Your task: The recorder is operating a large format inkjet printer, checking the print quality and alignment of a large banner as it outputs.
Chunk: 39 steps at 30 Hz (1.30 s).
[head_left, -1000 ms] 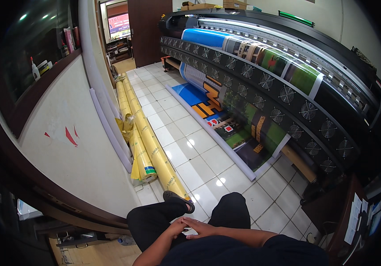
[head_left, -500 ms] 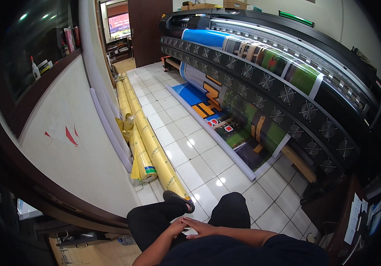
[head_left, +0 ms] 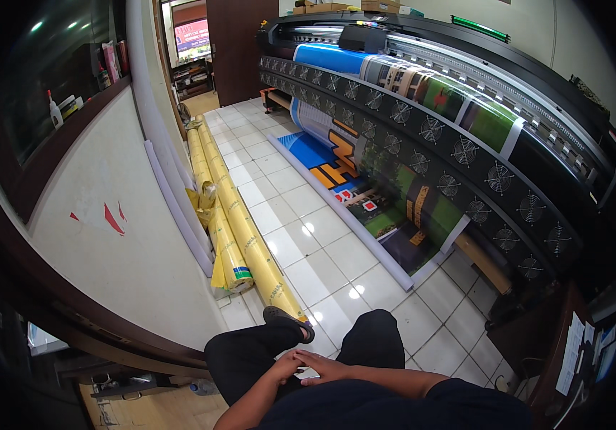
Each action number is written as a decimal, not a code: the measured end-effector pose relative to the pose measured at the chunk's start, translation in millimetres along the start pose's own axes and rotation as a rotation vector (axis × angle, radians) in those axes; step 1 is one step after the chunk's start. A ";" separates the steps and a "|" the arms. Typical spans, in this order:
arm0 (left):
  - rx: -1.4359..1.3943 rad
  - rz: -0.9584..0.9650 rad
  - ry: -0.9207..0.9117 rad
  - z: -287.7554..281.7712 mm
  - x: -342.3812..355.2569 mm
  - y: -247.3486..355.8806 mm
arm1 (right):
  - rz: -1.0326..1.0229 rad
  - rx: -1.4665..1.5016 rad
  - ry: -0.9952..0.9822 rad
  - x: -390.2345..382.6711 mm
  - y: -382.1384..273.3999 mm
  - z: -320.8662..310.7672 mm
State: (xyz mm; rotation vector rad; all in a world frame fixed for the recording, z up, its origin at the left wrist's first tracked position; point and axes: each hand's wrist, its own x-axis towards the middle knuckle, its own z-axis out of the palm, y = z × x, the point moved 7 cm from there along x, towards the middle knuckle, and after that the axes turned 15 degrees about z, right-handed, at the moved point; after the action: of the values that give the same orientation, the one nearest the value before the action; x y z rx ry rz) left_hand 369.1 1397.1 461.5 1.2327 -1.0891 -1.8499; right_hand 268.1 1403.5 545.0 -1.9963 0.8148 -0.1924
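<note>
My left hand (head_left: 286, 365) and my right hand (head_left: 325, 369) rest together in my lap, fingers closed and touching each other. No object shows in either one. A small pale patch is visible between them, and I cannot make out whether it is the floor behind. Beyond my knees stands a wide-format printer (head_left: 423, 107) with a dark carriage (head_left: 362, 38) on its rail. A printed banner (head_left: 337, 168) in blue, orange and green runs down its front and lies partly on the floor.
Long yellow-wrapped rolls (head_left: 240, 222) lie on the white tiled floor (head_left: 301, 247) along the left wall. A pale roll (head_left: 179, 208) leans there. A dark door (head_left: 245, 50) stands at the back. Papers (head_left: 573, 351) hang at the right, beside a dark desk.
The printer's carriage has travelled right along its rail. My hands and legs have stayed where they were.
</note>
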 end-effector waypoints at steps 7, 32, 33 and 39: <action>-0.026 -0.017 -0.010 0.7 6.0 -8.2 | -0.007 0.007 0.013 -0.6 3.9 -0.9; 0.044 0.011 -0.016 8.8 -1.4 15.0 | -0.008 -0.024 0.029 -0.7 8.9 1.3; 0.056 -0.017 -0.009 11.5 -2.0 18.2 | -0.003 -0.021 0.038 -1.6 11.6 0.6; 0.033 0.022 -0.038 7.0 -0.4 9.5 | 0.016 0.003 0.010 -0.3 8.9 1.3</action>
State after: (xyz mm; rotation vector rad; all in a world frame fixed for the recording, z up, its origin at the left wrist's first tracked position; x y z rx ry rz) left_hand 363.3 1395.2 471.6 1.2035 -1.1536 -1.8528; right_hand 264.3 1401.6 537.1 -1.9868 0.8359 -0.1943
